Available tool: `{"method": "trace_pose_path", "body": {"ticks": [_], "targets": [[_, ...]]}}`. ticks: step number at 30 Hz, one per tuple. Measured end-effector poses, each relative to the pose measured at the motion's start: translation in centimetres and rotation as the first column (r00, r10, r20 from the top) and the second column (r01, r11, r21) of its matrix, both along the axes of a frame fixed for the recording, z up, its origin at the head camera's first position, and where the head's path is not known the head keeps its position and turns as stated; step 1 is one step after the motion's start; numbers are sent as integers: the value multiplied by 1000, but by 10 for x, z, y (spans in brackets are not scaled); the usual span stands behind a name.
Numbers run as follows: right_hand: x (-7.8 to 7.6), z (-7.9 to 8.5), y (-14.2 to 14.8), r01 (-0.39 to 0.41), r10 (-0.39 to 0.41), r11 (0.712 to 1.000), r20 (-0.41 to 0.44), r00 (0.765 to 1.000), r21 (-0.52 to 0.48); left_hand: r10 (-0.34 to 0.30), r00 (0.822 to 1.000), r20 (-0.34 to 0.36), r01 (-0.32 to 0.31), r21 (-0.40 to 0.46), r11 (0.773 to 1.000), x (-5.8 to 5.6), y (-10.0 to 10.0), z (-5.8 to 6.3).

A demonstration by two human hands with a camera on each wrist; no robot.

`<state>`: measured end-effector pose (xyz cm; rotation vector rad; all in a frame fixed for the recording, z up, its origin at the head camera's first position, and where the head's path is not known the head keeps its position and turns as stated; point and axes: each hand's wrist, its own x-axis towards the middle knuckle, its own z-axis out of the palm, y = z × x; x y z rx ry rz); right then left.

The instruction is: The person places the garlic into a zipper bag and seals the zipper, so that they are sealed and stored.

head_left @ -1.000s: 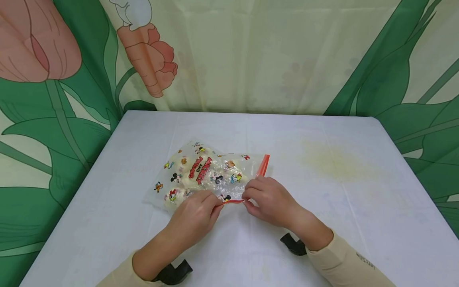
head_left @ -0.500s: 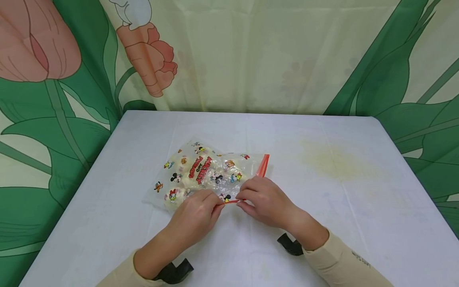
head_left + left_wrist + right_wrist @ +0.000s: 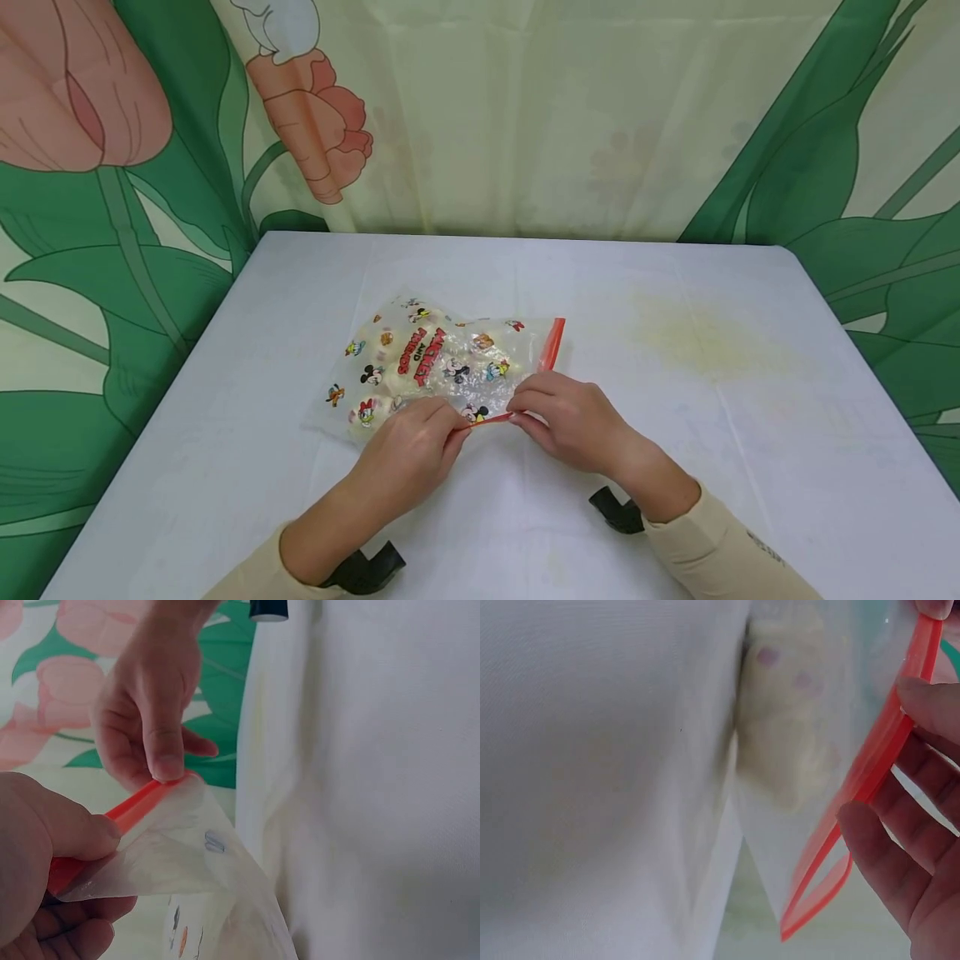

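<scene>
A clear zip bag [image 3: 435, 358] printed with colourful cartoon figures and red lettering lies on the table. Along its right side runs a red zip strip [image 3: 551, 343], which gapes toward its far end in the right wrist view. My left hand [image 3: 408, 450] pinches the strip at its near corner, thumb on top in the left wrist view. Farther along, my right hand [image 3: 573, 421] holds the same strip between thumb and fingers. Inside the bag sits a pale, rounded thing [image 3: 787, 712] with purplish spots; its kind is unclear.
White cloth covers the table [image 3: 750, 417], with a faint yellowish stain right of the bag. Behind it hangs a curtain [image 3: 525, 117] printed with tulips, leaves and a carrot. A black band [image 3: 618, 510] shows under the right wrist, another [image 3: 367, 571] under the left.
My right hand first slid left along the strip toward the left hand, then back to the right. The left hand has stayed in nearly the same place.
</scene>
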<state>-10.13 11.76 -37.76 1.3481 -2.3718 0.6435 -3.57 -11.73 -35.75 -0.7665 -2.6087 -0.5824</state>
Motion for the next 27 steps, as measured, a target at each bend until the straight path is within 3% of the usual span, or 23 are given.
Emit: {"method": "trace_pose_path", "body": {"ticks": [9,27], "targets": [[-5,-6,8,13,-13,1000,-13,1000,-20,11,1000,17,-11,-3,1000,1,-2,0],[-7,-8,26,157,-159,984,17,987,83,46,999,2,-46,8,999,0,-16,0]]}}
